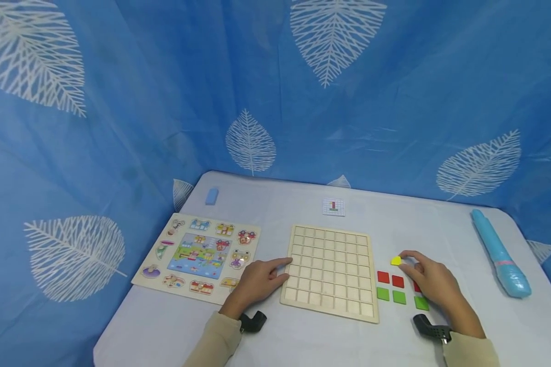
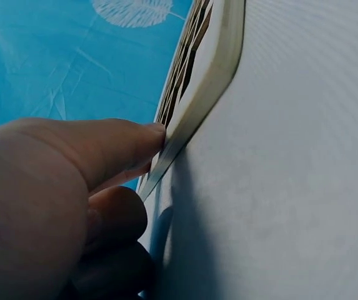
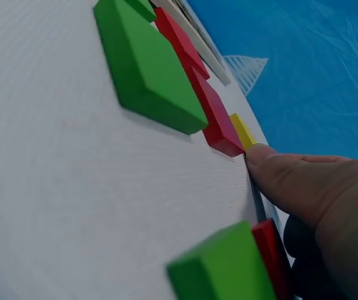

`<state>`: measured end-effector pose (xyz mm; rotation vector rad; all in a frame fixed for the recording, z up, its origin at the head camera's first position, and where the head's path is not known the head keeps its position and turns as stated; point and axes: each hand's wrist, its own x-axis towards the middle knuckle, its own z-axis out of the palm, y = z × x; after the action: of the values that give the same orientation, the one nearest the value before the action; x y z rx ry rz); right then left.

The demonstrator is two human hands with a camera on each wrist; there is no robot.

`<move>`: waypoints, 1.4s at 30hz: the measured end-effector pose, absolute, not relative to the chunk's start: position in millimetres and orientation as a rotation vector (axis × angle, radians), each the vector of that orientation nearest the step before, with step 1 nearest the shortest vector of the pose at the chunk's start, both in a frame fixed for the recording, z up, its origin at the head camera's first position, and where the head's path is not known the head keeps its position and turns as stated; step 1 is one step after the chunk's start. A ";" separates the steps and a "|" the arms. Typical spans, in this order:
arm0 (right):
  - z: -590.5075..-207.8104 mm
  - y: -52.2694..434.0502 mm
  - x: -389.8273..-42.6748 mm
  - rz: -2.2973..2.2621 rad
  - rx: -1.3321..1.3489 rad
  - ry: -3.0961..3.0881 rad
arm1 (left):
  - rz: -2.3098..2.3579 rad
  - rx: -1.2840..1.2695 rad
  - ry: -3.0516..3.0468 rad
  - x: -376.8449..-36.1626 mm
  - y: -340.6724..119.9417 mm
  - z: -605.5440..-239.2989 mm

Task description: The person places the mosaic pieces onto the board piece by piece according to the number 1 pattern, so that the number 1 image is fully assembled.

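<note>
From my remote station, I record a grid board (image 1: 328,272), pale wood marked in rows of square cells, flat on the white-covered desk (image 1: 303,336). The person's left hand (image 1: 258,281) is at its left edge: forefinger extended, thumb set apart from it, both tips touching the frame, other fingers curled below.

The right hand (image 1: 431,279) is to the right of the board, closed narrow; thumb and forefinger pinch a yellow tile (image 1: 396,261). That tile is near the board's right edge, just beyond the red tiles; I cannot tell whether it touches the desk. Two red tiles (image 1: 383,277) show fully beside that edge, and a third is partly covered by the hand. Three green tiles (image 1: 399,297) form a row on the near side of the reds.

Beyond the board's far edge I note a pattern card (image 1: 333,207). Left of the board lies a picture puzzle (image 1: 140,280), with a blue block (image 1: 211,196) beyond it. A light-blue wrapped object (image 1: 502,257) lies well apart to the board's right.
</note>
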<state>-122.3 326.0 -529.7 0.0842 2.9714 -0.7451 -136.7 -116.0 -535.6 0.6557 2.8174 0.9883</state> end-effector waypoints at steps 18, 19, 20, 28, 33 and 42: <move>-525.4 335.2 -118.3 -0.917 0.216 2.935 | 0.977 0.650 2.801 -138.1 -110.6 -536.1; -525.4 334.6 -118.0 -0.927 0.220 2.943 | 0.975 0.647 2.801 -138.2 -110.8 -536.4; -524.8 333.7 -117.9 -0.939 0.220 2.946 | 0.976 0.643 2.800 -138.3 -111.2 -536.6; -509.5 318.5 -121.0 -0.998 0.173 2.981 | 1.003 0.619 2.787 -137.1 -115.0 -535.0; -499.4 303.7 -125.1 -1.009 0.122 3.014 | 1.022 0.625 2.780 -137.0 -115.3 -534.9; -494.5 277.5 -136.9 -1.055 0.050 2.952 | 1.032 0.646 2.776 -137.1 -117.9 -536.8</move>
<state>-136.9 277.5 -494.5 0.0497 2.9518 -1.0552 -137.1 -117.9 -536.8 0.6461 2.7757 1.0318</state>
